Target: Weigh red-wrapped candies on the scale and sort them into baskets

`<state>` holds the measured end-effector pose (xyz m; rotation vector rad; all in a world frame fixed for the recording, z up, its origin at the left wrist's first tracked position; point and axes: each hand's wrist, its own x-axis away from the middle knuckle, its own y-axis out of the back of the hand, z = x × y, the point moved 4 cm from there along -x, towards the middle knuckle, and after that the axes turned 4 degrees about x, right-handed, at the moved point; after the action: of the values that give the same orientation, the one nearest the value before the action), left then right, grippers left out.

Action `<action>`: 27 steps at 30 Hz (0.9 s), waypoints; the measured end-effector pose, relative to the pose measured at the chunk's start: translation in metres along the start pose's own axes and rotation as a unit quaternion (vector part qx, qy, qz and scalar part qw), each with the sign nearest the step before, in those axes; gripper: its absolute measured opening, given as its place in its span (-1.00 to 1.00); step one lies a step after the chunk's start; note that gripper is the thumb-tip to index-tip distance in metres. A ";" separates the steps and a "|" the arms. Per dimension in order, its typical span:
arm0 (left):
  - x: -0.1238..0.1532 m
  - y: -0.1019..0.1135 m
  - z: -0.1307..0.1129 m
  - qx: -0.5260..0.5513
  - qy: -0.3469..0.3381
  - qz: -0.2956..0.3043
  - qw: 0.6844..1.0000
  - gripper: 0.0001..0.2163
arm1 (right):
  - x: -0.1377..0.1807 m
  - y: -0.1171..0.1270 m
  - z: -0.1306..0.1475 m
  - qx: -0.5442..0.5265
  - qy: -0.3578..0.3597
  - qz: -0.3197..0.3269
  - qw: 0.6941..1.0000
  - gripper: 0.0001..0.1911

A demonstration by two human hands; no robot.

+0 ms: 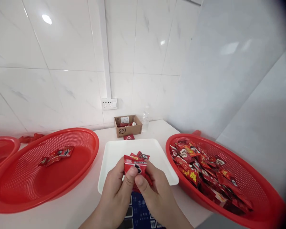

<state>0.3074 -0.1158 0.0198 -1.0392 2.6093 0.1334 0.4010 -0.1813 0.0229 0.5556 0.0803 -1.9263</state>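
Observation:
Both my hands meet over the front of a white scale tray point(124, 146). My left hand point(116, 183) and my right hand point(157, 184) are closed around a small bunch of red snack packets point(135, 163), with both thumbs pressed on the front one. Dark print shows on that packet, and a few more packets stick up behind it. How many I hold is hidden by my fingers. Below my hands is the blue panel of the scale point(143, 210), partly covered by my wrists.
A red basket point(85, 133) on the left holds several packets point(57, 156); another red basket point(4, 140) stands farther left. The right red basket point(264, 190) has many packets point(205, 171). Behind the tray are a cardboard box point(131, 129), a loose red packet point(129, 137) and a clear bottle point(145, 119).

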 end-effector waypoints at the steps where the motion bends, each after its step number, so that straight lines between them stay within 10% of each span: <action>1: -0.002 0.003 0.001 -0.008 0.001 -0.010 1.000 -0.66 | -0.004 0.000 0.002 0.011 0.009 0.004 1.000 -0.70; 18: -0.006 0.022 -0.024 -0.025 -0.048 -0.064 0.996 -0.64 | -0.029 -0.016 0.018 0.103 0.080 -0.080 0.988 -0.72; 27: -0.005 0.029 -0.029 -0.031 -0.064 -0.124 0.990 -0.58 | -0.035 -0.023 0.018 0.029 -0.022 0.013 0.999 -0.57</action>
<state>0.2835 -0.0970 0.0475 -1.3202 2.3532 0.2147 0.3859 -0.1470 0.0491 0.5497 -0.0118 -1.9199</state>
